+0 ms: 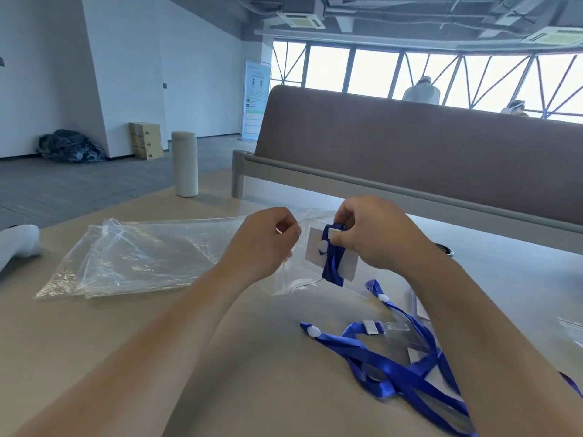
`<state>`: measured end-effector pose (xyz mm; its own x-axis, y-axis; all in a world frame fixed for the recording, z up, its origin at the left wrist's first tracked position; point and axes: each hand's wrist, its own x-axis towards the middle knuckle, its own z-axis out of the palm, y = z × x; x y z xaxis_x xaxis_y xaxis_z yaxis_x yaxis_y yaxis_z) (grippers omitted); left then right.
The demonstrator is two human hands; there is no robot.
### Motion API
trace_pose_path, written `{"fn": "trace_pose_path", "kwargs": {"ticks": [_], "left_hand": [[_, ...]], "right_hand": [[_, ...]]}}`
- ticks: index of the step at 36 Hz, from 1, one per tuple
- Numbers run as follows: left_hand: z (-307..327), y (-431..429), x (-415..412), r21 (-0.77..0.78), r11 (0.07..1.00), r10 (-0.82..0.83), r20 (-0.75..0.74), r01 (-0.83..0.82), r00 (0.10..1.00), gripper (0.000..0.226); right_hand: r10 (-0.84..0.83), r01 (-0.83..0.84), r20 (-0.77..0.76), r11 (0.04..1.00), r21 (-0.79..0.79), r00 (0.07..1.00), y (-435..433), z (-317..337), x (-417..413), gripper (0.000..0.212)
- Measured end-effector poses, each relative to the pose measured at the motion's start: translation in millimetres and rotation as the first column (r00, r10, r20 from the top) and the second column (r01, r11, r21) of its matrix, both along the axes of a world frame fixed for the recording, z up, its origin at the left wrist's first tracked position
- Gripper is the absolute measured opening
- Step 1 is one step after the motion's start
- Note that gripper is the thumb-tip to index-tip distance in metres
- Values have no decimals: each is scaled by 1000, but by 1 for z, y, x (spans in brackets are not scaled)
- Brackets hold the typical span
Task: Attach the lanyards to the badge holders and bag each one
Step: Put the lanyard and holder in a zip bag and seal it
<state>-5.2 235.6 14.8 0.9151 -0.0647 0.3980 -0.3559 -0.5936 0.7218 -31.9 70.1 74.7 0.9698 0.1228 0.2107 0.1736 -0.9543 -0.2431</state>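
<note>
The left hand point(268, 239) is curled, thumb and fingers pinching one lip of a clear bag point(293, 283). The right hand point(372, 236) pinches the top of a badge holder point(347, 266) at its white clip point(335, 231), with the blue lanyard point(331, 272) folded into a short bundle against the holder's face. All of this sits over the middle of the desk point(252, 357), toward its far edge and just short of the divider panel point(410, 146). The step in hand looks like bagging this one set. The film is so clear that I cannot tell how far the holder has passed the bag's mouth. To do it well, the left pinch should pull the lip up and away so the mouth gapes. The right hand should slide the holder in bottom edge first, with the lanyard folds trapped flat under the thumb so no loop catches on the rim or trails outside. Let go of the clip only once it is below the opening. The stack of spare bags point(142, 257) lies flat toward the left edge. More loose lanyards point(388, 367) and holders wait tangled near the right of the near edge, well apart from the bag.
</note>
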Motion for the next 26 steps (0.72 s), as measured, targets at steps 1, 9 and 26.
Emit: {"fn": "trace_pose_path", "kwargs": {"ticks": [1,9,26], "left_hand": [[0,-1,0,0,1000,-8,-4,8,1000,16],[-1,-3,1,55,998,30,-1,-30,1000,15],[3,-5,-3,-52,998,-29,-70,26,997,19]], "right_hand": [[-4,4,9,1000,2,1000,1,0,0,19],[3,-6,68,999,53,998,6,-6,2,17],[-10,-5,109,991,132,994,21,-24,10,15]]}}
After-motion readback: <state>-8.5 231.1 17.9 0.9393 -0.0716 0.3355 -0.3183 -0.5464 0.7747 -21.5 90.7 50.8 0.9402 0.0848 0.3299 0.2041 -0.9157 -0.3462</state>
